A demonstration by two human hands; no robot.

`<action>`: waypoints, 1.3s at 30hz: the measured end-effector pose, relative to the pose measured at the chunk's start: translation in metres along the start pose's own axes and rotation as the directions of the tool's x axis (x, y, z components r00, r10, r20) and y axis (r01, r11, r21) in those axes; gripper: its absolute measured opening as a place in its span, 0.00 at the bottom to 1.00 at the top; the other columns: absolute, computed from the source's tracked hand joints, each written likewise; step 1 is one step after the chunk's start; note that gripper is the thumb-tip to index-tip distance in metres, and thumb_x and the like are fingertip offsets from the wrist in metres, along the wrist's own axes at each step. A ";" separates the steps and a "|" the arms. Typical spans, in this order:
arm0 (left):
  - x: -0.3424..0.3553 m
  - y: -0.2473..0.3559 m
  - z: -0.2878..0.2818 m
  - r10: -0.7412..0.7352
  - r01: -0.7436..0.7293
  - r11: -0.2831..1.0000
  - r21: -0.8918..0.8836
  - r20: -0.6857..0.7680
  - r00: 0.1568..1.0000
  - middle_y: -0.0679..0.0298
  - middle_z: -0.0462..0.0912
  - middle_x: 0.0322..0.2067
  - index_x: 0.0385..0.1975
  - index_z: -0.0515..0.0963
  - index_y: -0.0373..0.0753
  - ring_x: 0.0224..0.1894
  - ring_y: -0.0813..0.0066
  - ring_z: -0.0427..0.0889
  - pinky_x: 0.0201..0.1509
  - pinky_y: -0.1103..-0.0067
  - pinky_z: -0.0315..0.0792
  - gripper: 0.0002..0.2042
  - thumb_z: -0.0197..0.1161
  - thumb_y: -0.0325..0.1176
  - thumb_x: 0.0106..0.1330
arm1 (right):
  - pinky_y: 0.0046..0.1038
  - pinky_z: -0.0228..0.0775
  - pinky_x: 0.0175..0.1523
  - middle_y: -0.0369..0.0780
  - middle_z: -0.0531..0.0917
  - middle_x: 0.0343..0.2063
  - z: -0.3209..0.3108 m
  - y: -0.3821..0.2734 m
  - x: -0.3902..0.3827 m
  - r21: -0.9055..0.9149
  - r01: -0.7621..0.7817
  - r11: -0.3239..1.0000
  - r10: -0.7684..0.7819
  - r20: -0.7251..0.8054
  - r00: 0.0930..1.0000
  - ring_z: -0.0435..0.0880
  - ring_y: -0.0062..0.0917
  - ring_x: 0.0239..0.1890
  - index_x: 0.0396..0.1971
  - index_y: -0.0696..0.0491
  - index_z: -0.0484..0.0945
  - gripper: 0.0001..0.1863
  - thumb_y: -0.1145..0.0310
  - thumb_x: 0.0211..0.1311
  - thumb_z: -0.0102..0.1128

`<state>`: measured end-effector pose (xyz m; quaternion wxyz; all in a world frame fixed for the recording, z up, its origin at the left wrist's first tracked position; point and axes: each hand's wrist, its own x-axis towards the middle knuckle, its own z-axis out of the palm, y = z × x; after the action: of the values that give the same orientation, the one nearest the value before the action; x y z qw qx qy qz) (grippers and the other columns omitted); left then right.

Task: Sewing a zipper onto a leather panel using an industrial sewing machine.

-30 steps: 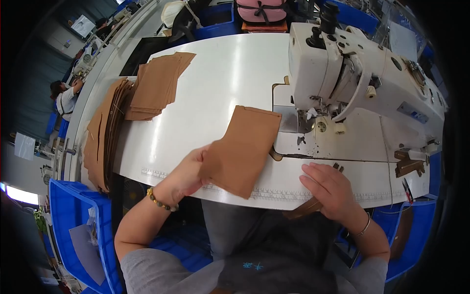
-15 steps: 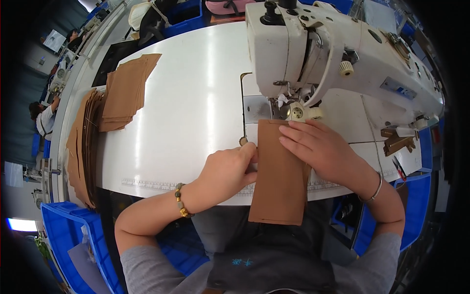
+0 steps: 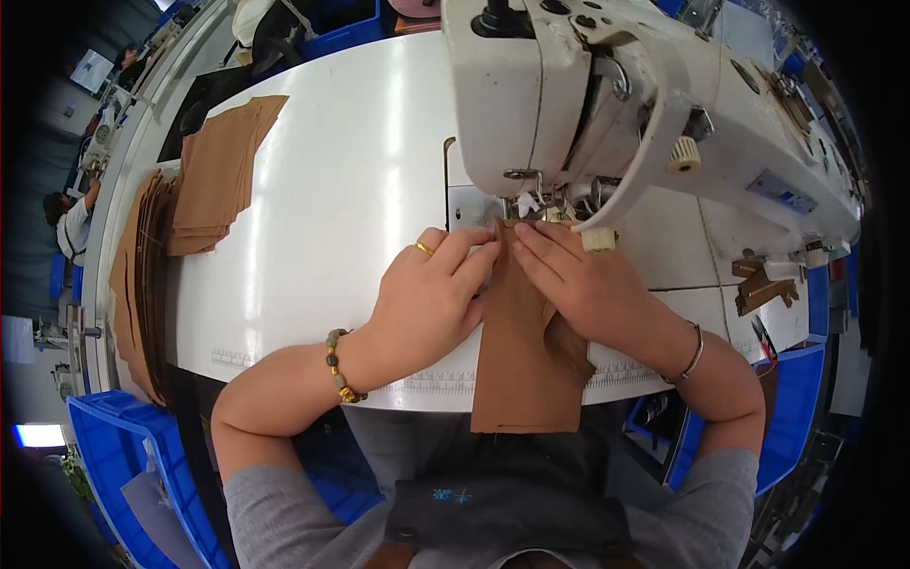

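One head view: left hand (image 3: 427, 299) half-curled, fingertips at the upper left edge of the brown cloth panel (image 3: 526, 370), grip hidden; right hand (image 3: 592, 289) laid flat on the panel, likely steadying it. Panel: directly before the sewing machine (image 3: 502, 104). Cloth stack (image 3: 218, 175): left of machine, seemingly for easy reach.

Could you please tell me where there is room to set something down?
Bare tabletop lies between the flat brown stack and the left hand. Near the sewing machine, around the right hand and brown cloth, it is crowded.
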<state>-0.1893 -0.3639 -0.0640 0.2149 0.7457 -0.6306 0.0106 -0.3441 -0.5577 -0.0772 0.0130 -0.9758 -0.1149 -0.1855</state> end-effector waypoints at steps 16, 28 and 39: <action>0.002 0.004 0.006 0.108 -0.111 0.987 0.118 0.029 0.994 0.66 0.81 0.61 0.63 0.78 0.39 0.60 0.62 0.77 0.61 0.65 0.69 0.27 0.71 0.39 0.64 | 0.33 0.77 0.49 0.42 0.87 0.46 0.002 0.004 0.007 -0.037 0.069 0.997 -0.075 -0.183 0.980 0.88 0.31 0.44 0.37 0.59 0.83 0.13 0.70 0.52 0.63; 0.014 0.007 0.011 0.065 -0.060 0.965 0.256 -0.012 0.998 0.66 0.83 0.54 0.64 0.77 0.42 0.59 0.61 0.77 0.64 0.61 0.67 0.28 0.71 0.41 0.64 | 0.33 0.77 0.45 0.38 0.89 0.43 0.017 0.021 0.003 -0.002 -0.008 1.000 0.007 -0.184 0.983 0.82 0.27 0.31 0.46 0.55 0.85 0.17 0.71 0.55 0.64; -0.023 0.030 0.004 0.188 -0.185 0.949 0.255 0.014 0.982 0.61 0.82 0.60 0.57 0.83 0.39 0.59 0.61 0.80 0.60 0.67 0.73 0.22 0.69 0.35 0.61 | 0.35 0.78 0.58 0.38 0.87 0.48 -0.008 0.014 0.000 0.016 0.094 0.995 -0.092 -0.091 0.992 0.87 0.30 0.49 0.47 0.52 0.85 0.15 0.67 0.61 0.61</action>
<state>-0.2239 -0.3471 -0.0653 0.1187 0.7041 -0.6904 0.1160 -0.3435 -0.5723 -0.0698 0.0193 -0.9598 -0.1614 -0.2287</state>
